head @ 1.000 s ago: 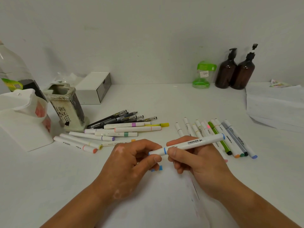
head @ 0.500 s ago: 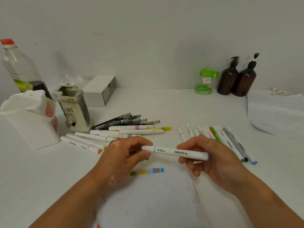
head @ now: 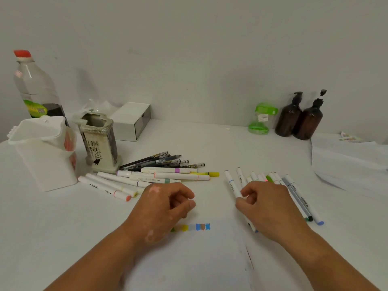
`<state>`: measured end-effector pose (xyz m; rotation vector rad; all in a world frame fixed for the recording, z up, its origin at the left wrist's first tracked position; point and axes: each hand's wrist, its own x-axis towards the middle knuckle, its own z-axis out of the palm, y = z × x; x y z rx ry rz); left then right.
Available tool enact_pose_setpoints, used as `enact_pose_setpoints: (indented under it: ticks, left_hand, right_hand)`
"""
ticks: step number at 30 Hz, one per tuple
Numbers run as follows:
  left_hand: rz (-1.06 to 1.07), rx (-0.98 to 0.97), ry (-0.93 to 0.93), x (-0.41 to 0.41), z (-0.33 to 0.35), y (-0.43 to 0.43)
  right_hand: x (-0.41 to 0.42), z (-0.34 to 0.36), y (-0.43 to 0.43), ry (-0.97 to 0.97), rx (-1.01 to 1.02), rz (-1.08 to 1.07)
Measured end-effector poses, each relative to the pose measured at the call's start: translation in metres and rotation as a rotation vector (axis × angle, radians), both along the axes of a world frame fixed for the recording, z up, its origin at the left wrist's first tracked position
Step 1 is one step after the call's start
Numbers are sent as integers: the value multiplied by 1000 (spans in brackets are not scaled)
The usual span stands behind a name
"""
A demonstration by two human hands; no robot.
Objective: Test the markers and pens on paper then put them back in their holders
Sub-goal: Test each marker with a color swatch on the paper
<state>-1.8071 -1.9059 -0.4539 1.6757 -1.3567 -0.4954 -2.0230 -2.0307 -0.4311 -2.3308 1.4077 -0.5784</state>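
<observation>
The fingers (head: 247, 193) of the right hand (head: 273, 211) are curled over a white-barrelled marker with a thin blue band (head: 232, 183) and clamp it lightly against the thumb. Whether the barrel touches the table cannot be told. It lies up and right of the strip of colour swatches (head: 191, 227) on the white paper sheet (head: 189, 259), at the near-left edge of a row of laid-out white markers (head: 294, 190).

The left hand (head: 163, 204), just up-left of the strip, hangs loosely curled and holds nothing.

The step appears to be setting a tested marker aside. It is best laid parallel to its neighbours and released by lifting the fingers straight up, lest it roll.

Further up-left of the strip lie a heap of pale markers (head: 168, 175), the black pens (head: 159, 160) and a square cream ceramic holder (head: 98, 141).
</observation>
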Motion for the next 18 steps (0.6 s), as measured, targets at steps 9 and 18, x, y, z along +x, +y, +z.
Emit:
enact_pose_setpoints:
  ticks: [9, 18]
  left_hand:
    - [-21, 43, -20, 1, 2, 2]
    - [-53, 70, -23, 0, -2, 1]
  right_hand:
    - [25, -16, -21, 343, -175, -14]
    - [62, -3, -32, 279, -318, 186]
